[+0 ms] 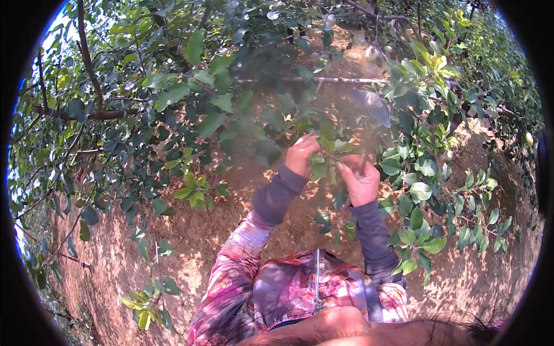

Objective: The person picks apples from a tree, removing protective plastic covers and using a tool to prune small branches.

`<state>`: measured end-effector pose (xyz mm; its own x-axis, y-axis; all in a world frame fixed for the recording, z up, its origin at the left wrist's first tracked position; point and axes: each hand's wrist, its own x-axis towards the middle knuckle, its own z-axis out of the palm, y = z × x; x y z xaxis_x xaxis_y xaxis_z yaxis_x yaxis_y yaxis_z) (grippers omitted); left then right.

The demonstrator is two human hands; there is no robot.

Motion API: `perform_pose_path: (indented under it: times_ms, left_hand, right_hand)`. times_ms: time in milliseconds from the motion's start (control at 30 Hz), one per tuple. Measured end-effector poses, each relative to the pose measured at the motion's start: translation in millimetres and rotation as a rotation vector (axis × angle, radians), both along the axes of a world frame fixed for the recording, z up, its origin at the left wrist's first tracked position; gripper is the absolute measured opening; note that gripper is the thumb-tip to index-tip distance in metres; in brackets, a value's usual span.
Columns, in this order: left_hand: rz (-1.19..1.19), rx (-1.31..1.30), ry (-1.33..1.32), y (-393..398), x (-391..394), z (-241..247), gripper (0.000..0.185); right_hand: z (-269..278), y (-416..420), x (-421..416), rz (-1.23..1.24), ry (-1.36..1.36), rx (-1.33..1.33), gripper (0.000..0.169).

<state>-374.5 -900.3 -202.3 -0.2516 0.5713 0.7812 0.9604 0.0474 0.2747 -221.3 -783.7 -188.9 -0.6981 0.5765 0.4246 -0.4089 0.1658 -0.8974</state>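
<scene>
A leafy shoot (330, 158) of a fruit tree, apple by its look, is between my hands at chest height. My left hand (301, 156) curls around its left side, fingertips partly covered by leaves. On the other side, my right hand (362, 181) pinches the shoot near thumb and forefinger. A slim dark stick-like piece shows against the right fingers; whether it is a twig or a tool is unclear. Just above the right hand hangs a bluish-grey bag (373, 106), blurred by haze in the view.
A nearly level branch (311, 79) crosses beyond my hands. Pale fruits in clear bags (371, 54) hang at the upper right. Dense foliage stands on the left and right, with a thick dark branch (99, 114) at left. Below is sun-dappled bare soil (181, 242).
</scene>
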Motion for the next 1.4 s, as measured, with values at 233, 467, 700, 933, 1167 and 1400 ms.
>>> perform_pose_path:
  times_ms: [233, 467, 700, 933, 1167, 1400]
  left_hand:
    - [-0.037, 0.008, -0.229, -5.9, 4.5, 0.1, 0.033]
    - [-0.091, 0.043, -0.466, -7.3, 1.4, -4.4, 0.03]
    - [-0.016, 0.049, -0.092, 0.8, 8.3, 3.8, 0.017]
    - [0.004, 0.038, -0.078, 5.5, 4.5, -2.0, 0.02]
    - [0.0, 0.023, -0.142, 0.9, 9.0, 3.8, 0.041]
    - [0.015, 0.08, -0.068, 7.3, 8.2, -1.5, 0.022]
  right_hand:
    - [-1.7, 0.6, -16.6, -0.001, -0.104, 0.021, 0.01]
    - [-11.2, -6.7, -14.7, 0.067, -0.014, -0.149, 0.011]
    - [-4.5, -5.9, 7.3, 0.12, -0.067, -0.126, 0.016]
    - [3.9, -9.8, -4.1, 0.021, -0.105, -0.115, 0.012]
    - [-0.7, -8.6, -12.0, -0.062, -0.147, 0.059, 0.013]
    - [-12.1, -18.0, 10.8, 0.106, -0.112, -0.177, 0.015]
